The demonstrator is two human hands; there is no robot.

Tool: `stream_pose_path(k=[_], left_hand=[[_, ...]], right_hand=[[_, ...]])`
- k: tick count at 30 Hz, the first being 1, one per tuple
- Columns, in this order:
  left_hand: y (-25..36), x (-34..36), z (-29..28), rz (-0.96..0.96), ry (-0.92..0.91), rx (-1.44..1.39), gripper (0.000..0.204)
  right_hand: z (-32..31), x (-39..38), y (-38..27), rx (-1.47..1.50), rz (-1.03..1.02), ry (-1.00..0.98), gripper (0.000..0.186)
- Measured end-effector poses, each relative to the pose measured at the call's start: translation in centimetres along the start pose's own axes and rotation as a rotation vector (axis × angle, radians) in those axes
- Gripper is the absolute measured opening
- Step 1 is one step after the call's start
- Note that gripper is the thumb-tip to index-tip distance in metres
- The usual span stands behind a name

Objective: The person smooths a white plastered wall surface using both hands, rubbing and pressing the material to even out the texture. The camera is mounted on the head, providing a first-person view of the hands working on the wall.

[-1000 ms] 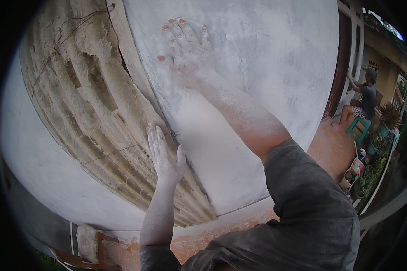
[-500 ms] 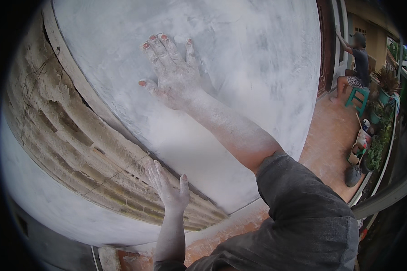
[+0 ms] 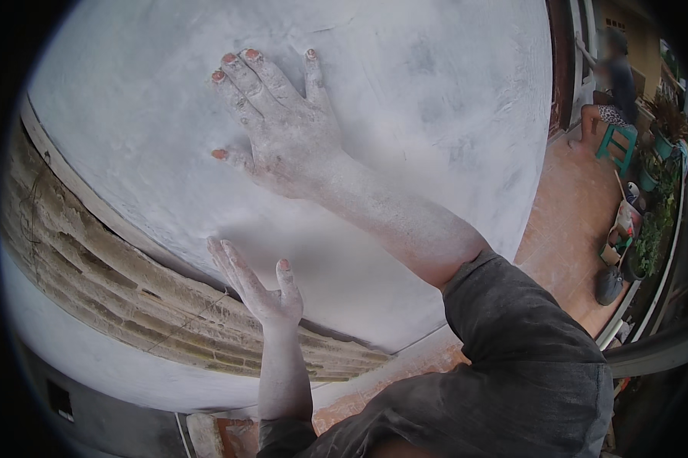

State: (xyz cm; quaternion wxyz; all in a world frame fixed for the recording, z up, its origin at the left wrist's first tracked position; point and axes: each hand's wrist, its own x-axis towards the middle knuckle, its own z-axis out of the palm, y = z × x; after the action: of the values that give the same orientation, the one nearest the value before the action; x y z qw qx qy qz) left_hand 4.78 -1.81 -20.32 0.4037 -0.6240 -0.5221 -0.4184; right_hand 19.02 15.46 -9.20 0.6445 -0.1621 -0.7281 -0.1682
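Observation:
A wide white-grey plastered panel [image 3: 436, 91] fills the middle and top of the view. My right hand [image 3: 283, 118], coated in white powder, lies on it with fingers spread, holding nothing. My left hand [image 3: 256, 286], also powdered, is lower, at the panel's lower-left edge, open and empty with fingers stretched upward; whether its fingertips touch the surface I cannot tell. Left of that edge runs a rough, weathered grey strip [image 3: 84, 259] with several grooves and a thin wire along it.
At the right a person [image 3: 619, 84] sits on a green stool [image 3: 615, 149], arm raised to a door frame [image 3: 581, 46]. Potted plants [image 3: 665, 130], piled items and a dark bag [image 3: 609, 284] line the orange tiled floor [image 3: 558, 229]. A grey railing [image 3: 649, 343] is at lower right.
My right hand has moved left along the plastered panel. My left hand has risen toward the panel from the grooved strip. The view has turned, showing more panel and less of the strip.

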Motion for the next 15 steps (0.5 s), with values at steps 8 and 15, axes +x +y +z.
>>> stream_pose_path(k=[8,15], left_hand=[[-0.6,1.6,3.6,0.133,0.084,0.299,0.088],[-0.9,1.1,4.1,0.043,0.128,0.26,0.086]], right_hand=[[-5.7,-26.9,2.0,-0.182,0.112,-0.263,0.084],[-2.6,-6.4,6.0,-0.099,0.07,-0.128,0.091]])
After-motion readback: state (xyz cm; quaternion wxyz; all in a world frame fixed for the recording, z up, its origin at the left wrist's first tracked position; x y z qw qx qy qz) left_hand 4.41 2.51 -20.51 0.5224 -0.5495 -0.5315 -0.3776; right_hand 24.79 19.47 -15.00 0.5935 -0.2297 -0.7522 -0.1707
